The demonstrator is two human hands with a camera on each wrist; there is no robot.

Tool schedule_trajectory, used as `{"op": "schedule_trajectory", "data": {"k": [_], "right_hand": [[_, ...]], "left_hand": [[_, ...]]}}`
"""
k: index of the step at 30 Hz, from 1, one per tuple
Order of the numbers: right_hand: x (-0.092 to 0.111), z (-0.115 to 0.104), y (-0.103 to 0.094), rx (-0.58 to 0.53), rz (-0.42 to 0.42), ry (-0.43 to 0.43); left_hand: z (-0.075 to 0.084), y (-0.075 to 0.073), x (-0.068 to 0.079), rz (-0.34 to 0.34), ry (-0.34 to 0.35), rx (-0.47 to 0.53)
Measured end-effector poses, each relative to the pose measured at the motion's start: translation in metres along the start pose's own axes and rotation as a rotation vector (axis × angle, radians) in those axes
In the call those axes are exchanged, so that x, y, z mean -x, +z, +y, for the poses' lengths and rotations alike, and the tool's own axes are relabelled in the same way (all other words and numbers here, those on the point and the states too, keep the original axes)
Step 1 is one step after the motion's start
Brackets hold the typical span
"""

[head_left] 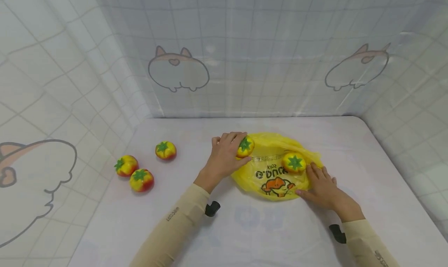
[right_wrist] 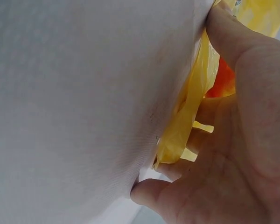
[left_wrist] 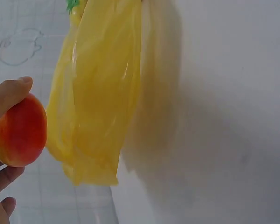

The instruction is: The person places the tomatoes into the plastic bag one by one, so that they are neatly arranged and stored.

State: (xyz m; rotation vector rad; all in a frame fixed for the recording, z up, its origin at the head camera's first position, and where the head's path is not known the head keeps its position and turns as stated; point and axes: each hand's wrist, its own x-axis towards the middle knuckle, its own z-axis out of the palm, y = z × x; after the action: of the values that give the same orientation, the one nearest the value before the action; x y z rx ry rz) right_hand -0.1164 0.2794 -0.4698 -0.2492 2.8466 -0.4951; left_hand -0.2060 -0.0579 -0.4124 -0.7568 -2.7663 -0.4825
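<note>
My left hand (head_left: pixel 225 154) grips a red-and-yellow toy fruit with a green star-shaped top (head_left: pixel 246 145) over the left edge of the yellow plastic bag (head_left: pixel 250 177). Thumb and fingers reach round the red underside of this toy fruit (left_wrist: pixel 25 133) in the left wrist view. A second toy fruit (head_left: pixel 294 162) lies at the right part of the bag, which has a printed duck and lettering. Beside it, my right hand (head_left: pixel 322 187) rests with spread fingers along the bag's right edge. Up close, its thumb and fingertips touch the yellow plastic (right_wrist: pixel 179 133) near the table surface.
To the left on the white table (head_left: pixel 224 239) sit three more toy fruits: one farther back (head_left: pixel 166 150), one at the far left (head_left: pixel 126 165) and one nearer (head_left: pixel 141 180). White curtain-like walls (head_left: pixel 245 76) with grid lines and animal prints enclose the table.
</note>
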Motion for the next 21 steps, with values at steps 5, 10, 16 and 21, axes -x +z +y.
{"op": "schedule_trajectory", "data": {"k": [5, 10, 16, 21], "right_hand": [[0.001, -0.001, -0.001, -0.004, 0.002, 0.002], [0.001, -0.002, -0.003, -0.009, -0.003, 0.005], [0.0, 0.001, -0.002, 0.003, -0.007, 0.013], [-0.002, 0.002, -0.002, -0.005, -0.007, 0.005]], "left_hand": [[0.009, 0.005, -0.004, -0.012, 0.034, -0.01], [0.017, 0.01, -0.007, -0.003, 0.066, -0.039], [0.025, 0.016, -0.012, -0.013, 0.089, -0.062], [0.03, 0.021, -0.016, -0.017, 0.102, -0.059]]}}
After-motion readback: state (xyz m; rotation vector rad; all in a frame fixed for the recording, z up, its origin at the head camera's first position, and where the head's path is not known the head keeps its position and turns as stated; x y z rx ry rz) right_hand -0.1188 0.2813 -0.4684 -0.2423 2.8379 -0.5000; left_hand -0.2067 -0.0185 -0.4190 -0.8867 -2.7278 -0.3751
